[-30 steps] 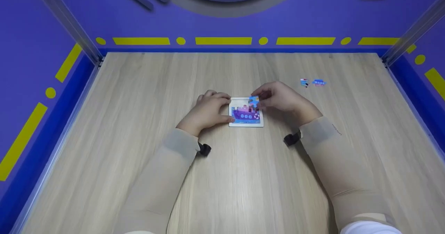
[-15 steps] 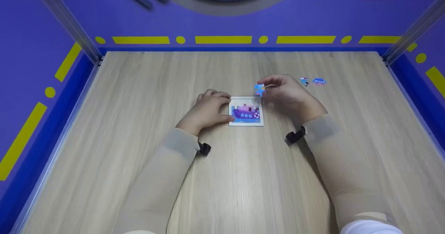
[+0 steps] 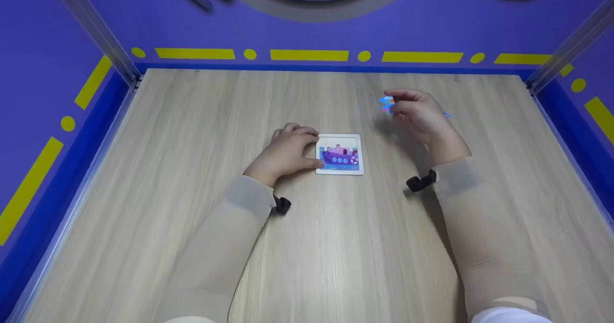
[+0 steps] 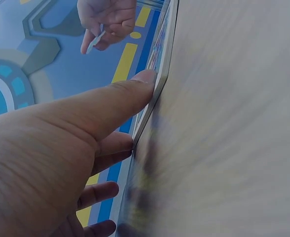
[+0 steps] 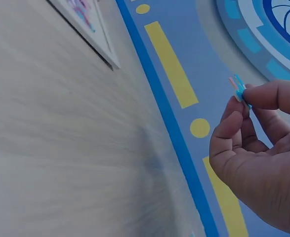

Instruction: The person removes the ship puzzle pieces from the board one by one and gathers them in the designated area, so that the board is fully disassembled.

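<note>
A small square jigsaw puzzle tray [image 3: 338,170] with a white border lies flat on the table, showing a purple ship picture with a pale bare strip at its top. My left hand [image 3: 288,152] rests at its left side. The thumb [image 4: 130,94] lies straight over the border, an index fingertip touches the edge, and the other fingers spread beyond. Up and to the right, my right hand [image 3: 422,114] pinches a blue puzzle piece [image 3: 385,104] between thumb and fingers, clear of the table. The right wrist view shows this piece [image 5: 239,90] nearly edge-on.
Behind my right hand a bit of another blue puzzle piece [image 3: 447,115] shows on the wooden table [image 3: 216,121]; the hand hides the rest. Blue-purple walls [image 3: 307,35] with yellow marks close off the back and both sides.
My right hand has lifted the puzzle piece off the tray's upper right corner and carried it up and rightward, now covering most of the loose pieces. The left hand stays put.
</note>
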Tool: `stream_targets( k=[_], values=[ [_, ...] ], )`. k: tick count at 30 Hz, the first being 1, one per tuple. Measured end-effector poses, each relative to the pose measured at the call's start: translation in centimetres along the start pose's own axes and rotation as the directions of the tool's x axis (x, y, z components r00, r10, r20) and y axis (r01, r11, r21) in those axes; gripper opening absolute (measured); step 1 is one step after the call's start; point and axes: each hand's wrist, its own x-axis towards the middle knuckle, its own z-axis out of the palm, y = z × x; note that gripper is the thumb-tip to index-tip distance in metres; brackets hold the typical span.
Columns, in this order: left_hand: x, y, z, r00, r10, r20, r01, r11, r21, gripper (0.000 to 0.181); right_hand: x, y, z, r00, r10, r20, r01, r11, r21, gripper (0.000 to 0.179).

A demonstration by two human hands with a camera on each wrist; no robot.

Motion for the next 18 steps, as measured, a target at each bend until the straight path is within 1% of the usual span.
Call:
stream_targets(
  k=[3, 7, 10, 14, 18],
  values=[
    [-0.2, -0.3, 0.0, 1.0, -0.001, 0.0, 0.001, 1.0, -0.008, 0.077, 0.0, -0.3, -0.5, 1.0, 0.007, -0.002, -0.007, 1.0, -0.016, 0.035],
    [-0.1, -0.3, 0.0, 1.0, -0.004, 0.0, 0.004, 1.0, -0.003, 0.076, -0.3, -0.9, -2.4, 1.0, 0.02, -0.001, -0.02, 0.999, -0.042, 0.03],
    [-0.2, -0.3, 0.0, 1.0, -0.011, -0.001, 0.011, 1.0, 0.001, 0.076, -0.5, -1.3, -4.2, 1.0, 0.022, -0.017, -0.023, 1.0, -0.013, 0.025],
    [-0.1, -0.2, 0.0, 1.0, -0.008, 0.0, 0.008, 1.0, 0.001, 0.076, -0.8, -1.4, -7.0, 0.995, 0.01, -0.102, -0.012, 1.0, -0.028, 0.023],
    [-0.1, 0.1, -0.1, 1.0, -0.011, 0.01, 0.011, 1.0, 0.001, 0.075, -1.3, -1.2, -9.5, 0.978, 0.036, -0.206, -0.051, 0.997, -0.065, 0.03]
  ],
)
